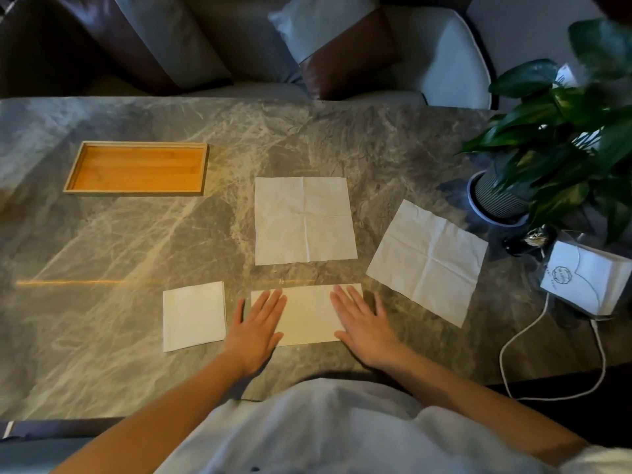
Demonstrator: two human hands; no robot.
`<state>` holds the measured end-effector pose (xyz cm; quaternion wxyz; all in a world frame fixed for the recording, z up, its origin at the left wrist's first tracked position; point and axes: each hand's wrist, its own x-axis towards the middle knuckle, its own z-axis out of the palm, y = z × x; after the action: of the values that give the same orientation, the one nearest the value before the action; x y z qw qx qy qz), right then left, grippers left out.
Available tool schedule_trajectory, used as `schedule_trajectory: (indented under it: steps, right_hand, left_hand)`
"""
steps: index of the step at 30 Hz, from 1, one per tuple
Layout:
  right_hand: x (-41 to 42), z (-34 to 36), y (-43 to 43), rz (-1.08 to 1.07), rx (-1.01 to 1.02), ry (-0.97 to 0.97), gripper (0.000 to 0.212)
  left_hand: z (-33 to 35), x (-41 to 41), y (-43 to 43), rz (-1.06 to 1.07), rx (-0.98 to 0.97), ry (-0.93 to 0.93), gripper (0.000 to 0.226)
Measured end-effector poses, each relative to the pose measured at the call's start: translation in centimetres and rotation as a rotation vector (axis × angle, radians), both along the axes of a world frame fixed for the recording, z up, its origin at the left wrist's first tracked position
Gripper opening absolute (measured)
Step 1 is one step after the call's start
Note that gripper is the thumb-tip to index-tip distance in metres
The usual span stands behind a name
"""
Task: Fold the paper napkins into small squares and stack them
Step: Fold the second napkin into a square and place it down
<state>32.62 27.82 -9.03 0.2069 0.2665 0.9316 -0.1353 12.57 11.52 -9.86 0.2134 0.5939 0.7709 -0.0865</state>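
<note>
A white napkin folded once into a long rectangle (307, 314) lies at the near edge of the marble table (136, 241). My left hand (256, 328) presses flat on its left end, fingers spread. My right hand (364, 325) presses flat on its right end. To the left lies a napkin folded into a small square (194, 316). Beyond the rectangle an unfolded napkin (305, 220) lies flat with its creases showing. Another unfolded napkin (427, 261) lies at an angle to the right.
An empty wooden tray (136, 168) sits at the far left. A potted plant (547, 148) stands at the right edge, with a white napkin pack (584, 282) and a white cable (547, 371) near it. Sofa cushions (307, 46) lie beyond the table.
</note>
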Motion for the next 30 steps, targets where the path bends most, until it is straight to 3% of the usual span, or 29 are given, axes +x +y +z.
schedule_trajectory:
  steps: [6, 8, 11, 25, 27, 30]
  right_hand:
    - [3.1, -0.4, 1.7, -0.007, 0.017, -0.036, 0.073]
    - [2.9, -0.6, 1.6, -0.021, 0.011, -0.027, 0.074]
    - [2.9, -0.8, 1.6, -0.035, -0.003, -0.026, 0.075]
    - [2.6, -0.1, 1.3, -0.075, -0.008, 0.000, 0.077]
    - [2.4, -0.1, 1.0, -0.100, 0.000, 0.002, 0.080]
    - [2.2, 0.2, 0.2, -0.142, -0.011, 0.037, 0.089]
  left_hand:
    - [0.1, -2.4, -2.1, -0.064, -0.033, 0.023, 0.092]
    - [0.1, -2.4, -1.8, -0.047, -0.031, 0.014, 0.087]
    - [-0.1, -2.3, -1.8, -0.044, -0.049, 0.046, 0.059]
    - [0.8, -3.1, -1.1, -0.077, -0.084, 0.111, 0.068]
    - [1.7, -2.7, -0.4, 0.019, -0.023, 0.090, 0.070]
    - [2.8, -1.5, 0.3, 0.118, 0.267, -0.049, 0.056]
